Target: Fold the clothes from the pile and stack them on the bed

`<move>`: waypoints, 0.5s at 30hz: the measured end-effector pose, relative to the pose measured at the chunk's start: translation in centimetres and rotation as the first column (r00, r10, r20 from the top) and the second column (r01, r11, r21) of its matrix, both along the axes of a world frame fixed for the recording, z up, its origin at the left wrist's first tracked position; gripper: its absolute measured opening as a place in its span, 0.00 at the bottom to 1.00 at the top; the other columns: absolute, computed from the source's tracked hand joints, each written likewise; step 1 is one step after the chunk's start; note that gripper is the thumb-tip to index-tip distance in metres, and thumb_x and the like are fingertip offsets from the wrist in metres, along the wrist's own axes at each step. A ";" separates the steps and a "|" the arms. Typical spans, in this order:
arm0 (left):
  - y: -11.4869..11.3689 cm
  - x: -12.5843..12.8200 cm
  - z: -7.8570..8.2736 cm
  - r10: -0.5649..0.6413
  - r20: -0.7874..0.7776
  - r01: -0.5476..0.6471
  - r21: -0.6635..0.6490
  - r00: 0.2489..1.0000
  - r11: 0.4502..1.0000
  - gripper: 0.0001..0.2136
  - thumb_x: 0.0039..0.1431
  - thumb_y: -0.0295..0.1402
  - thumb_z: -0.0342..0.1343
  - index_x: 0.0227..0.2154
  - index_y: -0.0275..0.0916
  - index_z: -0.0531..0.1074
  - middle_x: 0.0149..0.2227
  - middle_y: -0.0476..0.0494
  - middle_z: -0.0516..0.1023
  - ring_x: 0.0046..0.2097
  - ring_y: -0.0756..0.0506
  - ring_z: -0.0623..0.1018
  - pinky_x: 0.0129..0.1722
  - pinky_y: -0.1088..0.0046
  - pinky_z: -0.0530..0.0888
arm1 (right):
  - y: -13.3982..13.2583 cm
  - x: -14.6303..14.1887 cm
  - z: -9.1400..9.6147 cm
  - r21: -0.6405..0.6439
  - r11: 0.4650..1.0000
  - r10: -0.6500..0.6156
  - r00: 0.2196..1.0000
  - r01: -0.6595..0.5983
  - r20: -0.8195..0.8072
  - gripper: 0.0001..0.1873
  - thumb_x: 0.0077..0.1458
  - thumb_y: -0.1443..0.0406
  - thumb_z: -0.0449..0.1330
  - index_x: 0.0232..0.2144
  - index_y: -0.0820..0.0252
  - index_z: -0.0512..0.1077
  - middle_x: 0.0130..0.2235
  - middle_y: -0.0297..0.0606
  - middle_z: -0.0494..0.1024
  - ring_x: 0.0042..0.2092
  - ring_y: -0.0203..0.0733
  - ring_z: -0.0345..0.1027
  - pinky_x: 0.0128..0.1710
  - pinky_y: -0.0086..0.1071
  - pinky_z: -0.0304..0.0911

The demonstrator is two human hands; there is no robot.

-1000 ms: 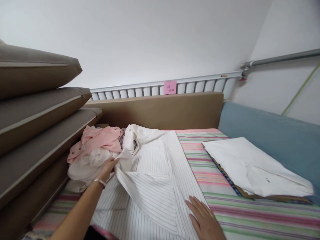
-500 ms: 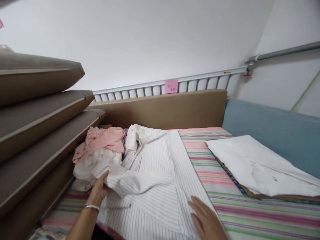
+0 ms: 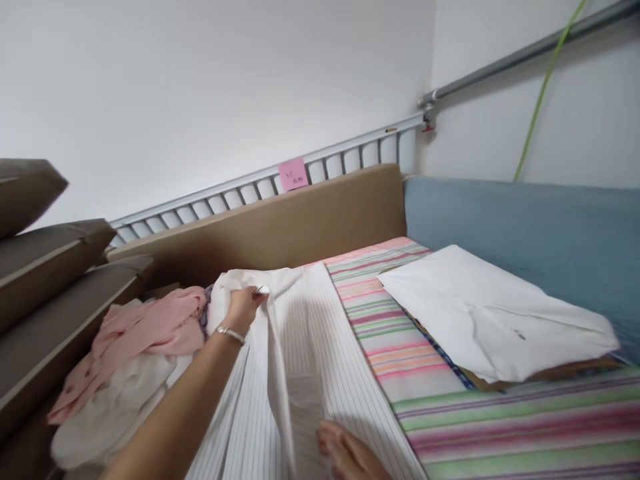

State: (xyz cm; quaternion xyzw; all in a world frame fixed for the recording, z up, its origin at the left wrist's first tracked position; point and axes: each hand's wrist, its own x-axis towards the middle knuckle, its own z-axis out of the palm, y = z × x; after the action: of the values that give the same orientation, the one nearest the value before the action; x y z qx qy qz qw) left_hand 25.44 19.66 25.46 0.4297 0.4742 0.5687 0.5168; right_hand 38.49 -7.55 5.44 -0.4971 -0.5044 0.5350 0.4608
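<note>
The left hand (image 3: 243, 308) is closed on the far end of a white pinstriped shirt (image 3: 310, 360), its grip pinching a fold of cloth near the collar and lifting it so a ridge of fabric runs down toward the camera. A thin bracelet (image 3: 230, 333) sits on that wrist. The right hand (image 3: 345, 453) lies flat on the near part of the shirt, fingers apart and pressing the cloth down — holding nothing.

The shirt is spread lengthwise over a bed with a striped sheet (image 3: 450, 413) in pink, green and purple. Just left of the shirt is a heap of clothes — a pink garment (image 3: 145, 333) on top of white ones. Further left, brown cushions (image 3: 45, 267) are stacked. On the right of the sheet lies a white folded cloth (image 3: 480, 313), well apart from the shirt. A brown headboard (image 3: 280, 230) and a blue pad (image 3: 525, 220) border the bed, with a pink note (image 3: 293, 175) on the rail behind.
</note>
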 end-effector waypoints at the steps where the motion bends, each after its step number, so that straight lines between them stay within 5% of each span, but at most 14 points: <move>1: 1.2 2.6 -0.6 -0.041 -0.037 0.041 -0.002 0.998 0.999 0.20 0.53 0.21 0.52 0.50 0.33 0.61 0.34 0.43 0.77 0.34 0.48 0.78 0.35 0.71 0.76 | 0.4 1.0 0.0 -0.054 0.998 -0.025 0.998 0.022 -0.062 0.33 0.58 0.46 0.40 0.55 0.58 0.64 0.52 0.47 0.72 0.51 0.45 0.68 0.43 0.36 0.68; 4: 3.4 8.7 -4.1 -0.155 -0.171 0.151 -0.037 0.973 0.988 0.33 0.56 0.26 0.53 0.61 0.37 0.42 0.49 0.33 0.72 0.43 0.45 0.77 0.41 0.68 0.75 | 1.8 3.6 -0.2 -0.101 0.991 -0.099 0.992 0.091 -0.074 0.32 0.58 0.46 0.40 0.54 0.57 0.65 0.54 0.45 0.70 0.55 0.45 0.64 0.48 0.40 0.65; 6: 3.6 10.5 -6.9 -0.202 -0.281 0.190 -0.069 0.938 0.979 0.36 0.58 0.29 0.52 0.62 0.39 0.36 0.57 0.28 0.63 0.48 0.44 0.75 0.43 0.67 0.74 | 2.5 4.7 -0.2 -0.100 0.984 -0.149 0.988 0.145 -0.037 0.29 0.56 0.49 0.46 0.53 0.56 0.66 0.56 0.43 0.68 0.58 0.46 0.59 0.53 0.42 0.61; 10: 1.8 9.5 -11.2 -0.235 -0.540 0.233 -0.074 0.808 0.970 0.29 0.57 0.30 0.54 0.60 0.37 0.50 0.61 0.29 0.56 0.53 0.42 0.70 0.45 0.68 0.71 | 3.0 5.0 -0.2 -0.130 0.979 -0.148 0.987 0.156 0.063 0.30 0.48 0.63 0.52 0.55 0.63 0.64 0.52 0.46 0.73 0.52 0.47 0.67 0.51 0.38 0.63; 15: 0.7 7.6 -11.7 -0.183 -0.822 0.290 -0.023 0.539 0.957 0.16 0.56 0.28 0.52 0.48 0.33 0.68 0.50 0.32 0.70 0.48 0.41 0.72 0.47 0.66 0.68 | 2.3 3.9 -0.8 -0.087 0.963 -0.236 0.954 0.255 0.186 0.31 0.42 0.70 0.49 0.52 0.61 0.66 0.45 0.40 0.78 0.45 0.42 0.72 0.44 0.31 0.65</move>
State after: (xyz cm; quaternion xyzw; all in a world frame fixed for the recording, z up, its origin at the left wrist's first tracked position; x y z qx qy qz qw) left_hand 33.09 20.34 13.76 0.7322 0.5620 0.2574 0.2858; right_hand 42.41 -5.27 4.60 -0.6253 -0.4464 0.4552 0.4500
